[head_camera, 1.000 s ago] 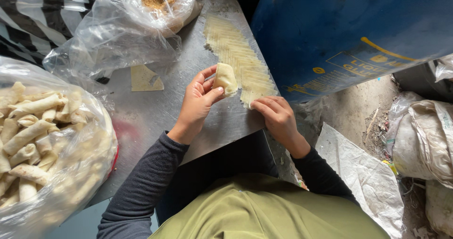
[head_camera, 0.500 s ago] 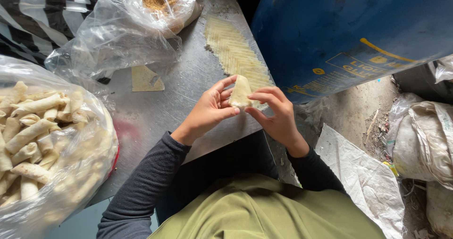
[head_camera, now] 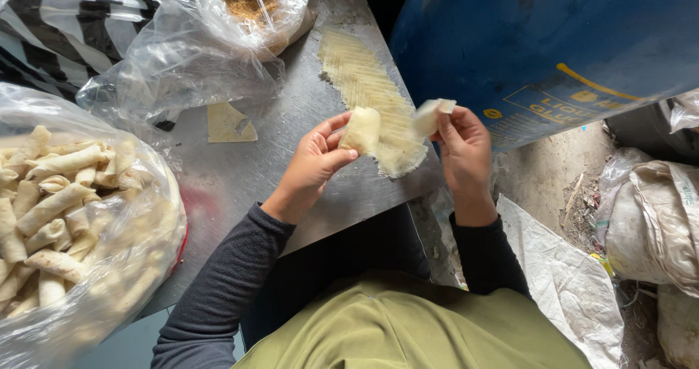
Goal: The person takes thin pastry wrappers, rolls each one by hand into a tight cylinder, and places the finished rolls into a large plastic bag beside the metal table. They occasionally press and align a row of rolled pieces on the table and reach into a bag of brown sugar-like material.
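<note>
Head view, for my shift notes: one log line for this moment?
left hand: holds pastry sheet | right hand: pinches second sheet | stack of sheets on metal table

Scratched metal table (head_camera: 240, 172) with a dull grey sheen, reddish smear near its left edge. Big blue drum (head_camera: 531, 41) stands just beside the table's right side, yellow print on it. Bare dirt floor (head_camera: 553, 187) at right, littered with scraps. White woven sacks (head_camera: 655, 223) piled on it, one flat sack sheet (head_camera: 561, 267) lying beside the table. Black-and-white striped cloth (head_camera: 44, 27) top left. Soft, even daylight.
</note>
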